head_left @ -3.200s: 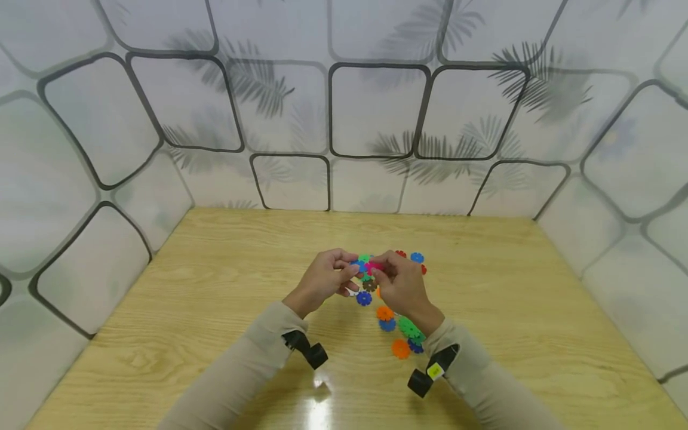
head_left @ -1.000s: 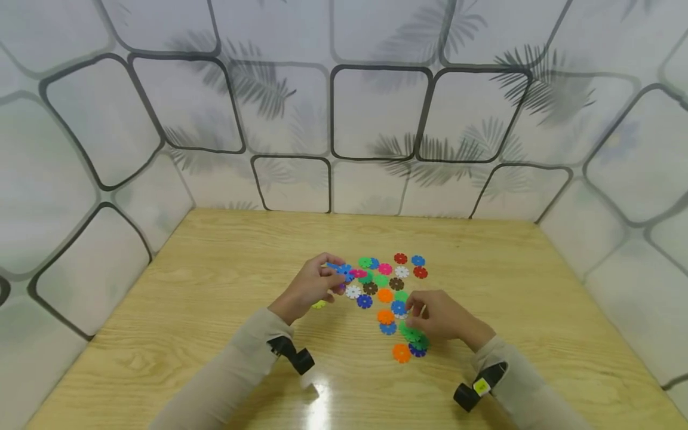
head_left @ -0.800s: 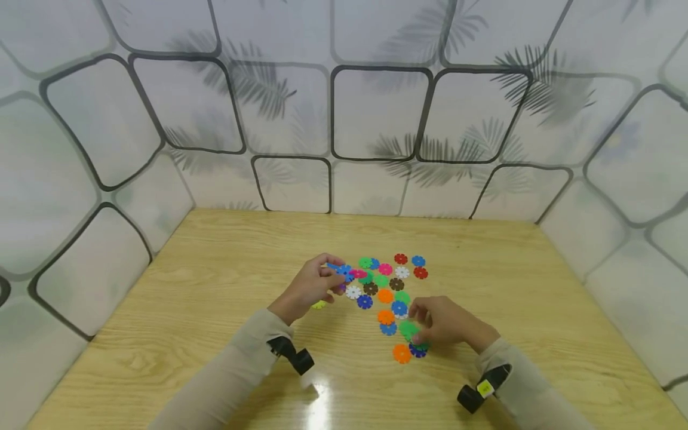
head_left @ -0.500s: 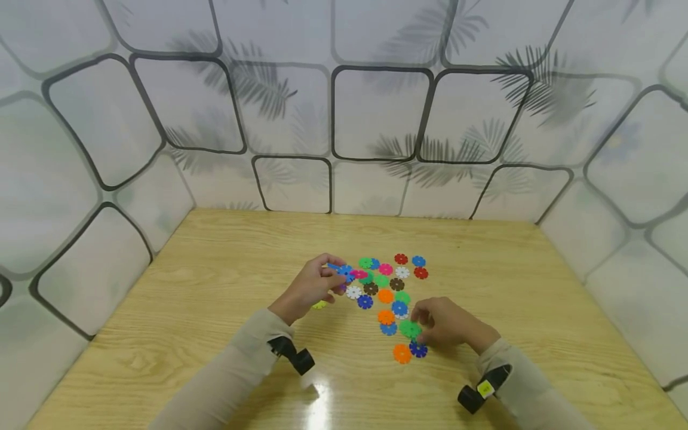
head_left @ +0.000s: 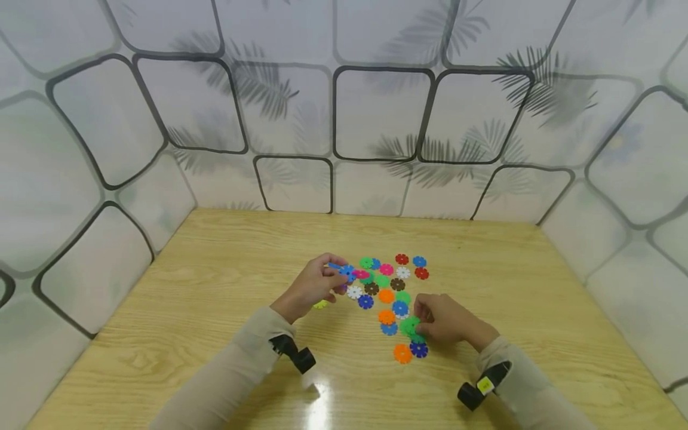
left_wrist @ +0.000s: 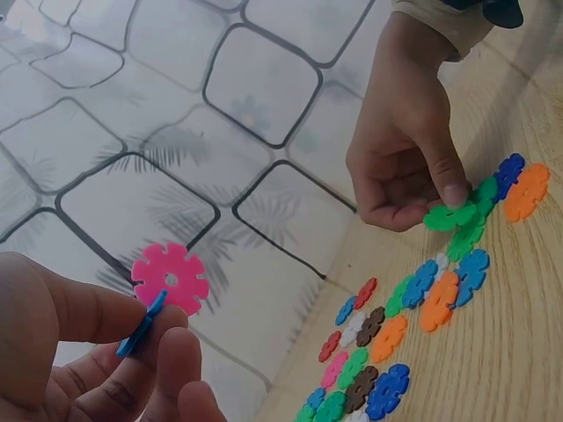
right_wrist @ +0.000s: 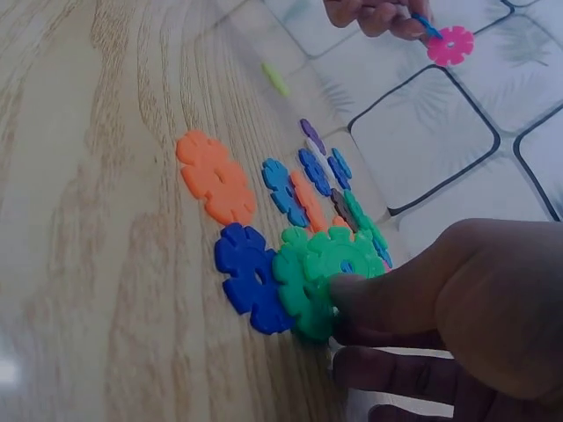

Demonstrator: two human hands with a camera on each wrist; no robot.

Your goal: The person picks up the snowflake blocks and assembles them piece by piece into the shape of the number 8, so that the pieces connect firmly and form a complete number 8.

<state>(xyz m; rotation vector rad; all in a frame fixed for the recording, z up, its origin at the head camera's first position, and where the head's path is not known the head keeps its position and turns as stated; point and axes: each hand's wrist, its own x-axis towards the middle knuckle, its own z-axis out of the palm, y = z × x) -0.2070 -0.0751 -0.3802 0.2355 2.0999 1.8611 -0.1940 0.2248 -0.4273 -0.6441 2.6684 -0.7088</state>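
My left hand (head_left: 312, 288) pinches a blue notched plastic disc (head_left: 347, 273) between thumb and fingers, above the table. Joined to its edge is a pink disc (left_wrist: 188, 264), best seen in the left wrist view. Lower right, my right hand (head_left: 450, 321) pinches a green notched disc (left_wrist: 447, 216) by its edge with thumb and forefinger. That disc is tilted over other green discs (right_wrist: 299, 290) lying beneath it. A dark blue disc (head_left: 418, 349) and an orange disc (head_left: 402, 353) lie just nearer to me.
Many loose notched discs lie across the middle of the wooden table (head_left: 226, 239), among them a brown disc (head_left: 398, 284), a white disc (head_left: 403, 272) and a red disc (head_left: 421, 273). A yellow disc (head_left: 320, 304) lies under my left wrist. Patterned walls (head_left: 376, 113) enclose the table.
My right hand has left the joined blue and pink discs, moved down and right to the green discs and taken one. My left hand shifted slightly left with its joined discs, then stayed still.
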